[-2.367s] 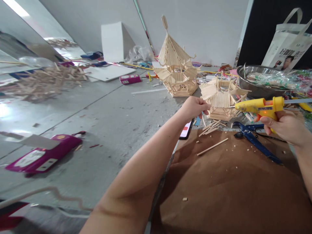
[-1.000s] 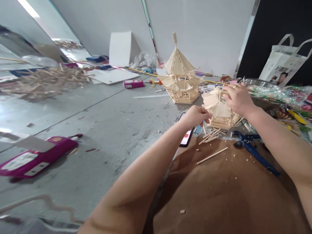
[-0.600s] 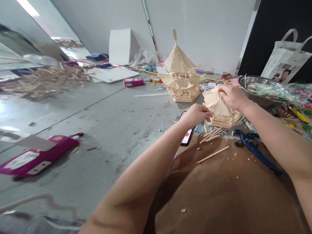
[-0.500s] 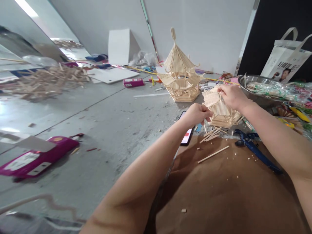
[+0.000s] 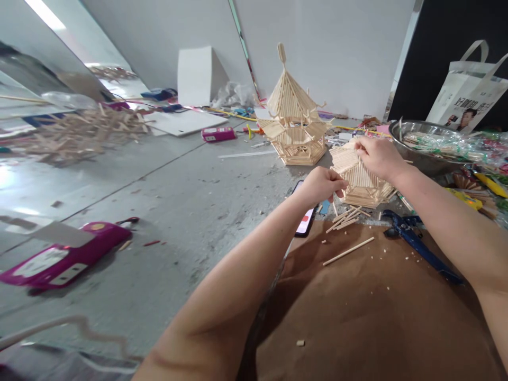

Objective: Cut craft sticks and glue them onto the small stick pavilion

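A small pavilion model built of thin wooden sticks stands on the floor, with a roof of slanted stick panels. My right hand is closed at its upper roof, fingertips pinching there and covering part of the ridge. At the lower left eave, my left hand has thumb and fingers pressed together; anything between them is hidden. Loose cut sticks lie in front of the model. One single stick rests on the brown sheet. Blue-handled cutters lie below my right forearm.
A taller stick pagoda stands behind left. A phone lies beneath my left wrist. On the right are a metal bowl with wrapped sticks and a white bag. A magenta device and a stick pile lie left.
Both hands keep their places at the small model's roof. The whole view has shifted very slightly; nothing else has visibly moved.
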`<state>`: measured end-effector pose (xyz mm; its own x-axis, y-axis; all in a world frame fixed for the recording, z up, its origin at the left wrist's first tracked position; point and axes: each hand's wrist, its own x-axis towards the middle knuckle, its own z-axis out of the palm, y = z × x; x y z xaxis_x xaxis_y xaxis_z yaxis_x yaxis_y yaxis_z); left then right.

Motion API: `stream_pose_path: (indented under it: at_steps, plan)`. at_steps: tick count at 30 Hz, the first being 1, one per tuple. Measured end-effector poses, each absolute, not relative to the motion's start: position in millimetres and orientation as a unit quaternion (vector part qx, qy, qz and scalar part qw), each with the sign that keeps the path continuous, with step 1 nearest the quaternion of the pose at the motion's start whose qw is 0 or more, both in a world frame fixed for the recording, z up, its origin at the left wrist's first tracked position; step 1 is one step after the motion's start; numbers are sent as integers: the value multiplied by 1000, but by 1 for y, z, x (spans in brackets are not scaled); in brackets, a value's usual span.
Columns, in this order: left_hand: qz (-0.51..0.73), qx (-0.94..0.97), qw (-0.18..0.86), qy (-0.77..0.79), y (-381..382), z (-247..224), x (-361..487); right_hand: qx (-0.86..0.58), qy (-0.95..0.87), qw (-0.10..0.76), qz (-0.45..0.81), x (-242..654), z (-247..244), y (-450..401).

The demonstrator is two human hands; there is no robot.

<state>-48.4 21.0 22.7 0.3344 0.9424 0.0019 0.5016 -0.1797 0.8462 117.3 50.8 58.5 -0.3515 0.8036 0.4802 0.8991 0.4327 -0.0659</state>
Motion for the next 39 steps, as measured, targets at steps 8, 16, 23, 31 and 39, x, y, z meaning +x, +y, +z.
stream_pose_path:
  at_steps: [8,16,23,31,39]
  plan:
    - [271,713,405,504,23,22,-49,-537,-812,213,-88,115,61,48]
    - [257,698,426,515,22,25,-52,-538,-813,209,-81,115,62,47]
    - [264,695,424,516,22,24,-49,-540,-814,202,-70,111,65,41]
    - [267,701,420,510,24,21,-50,-575,-796,183,-44,106,68,33]
    - [277,703,396,522,22,22,-49,-583,-792,174,-54,102,67,31]
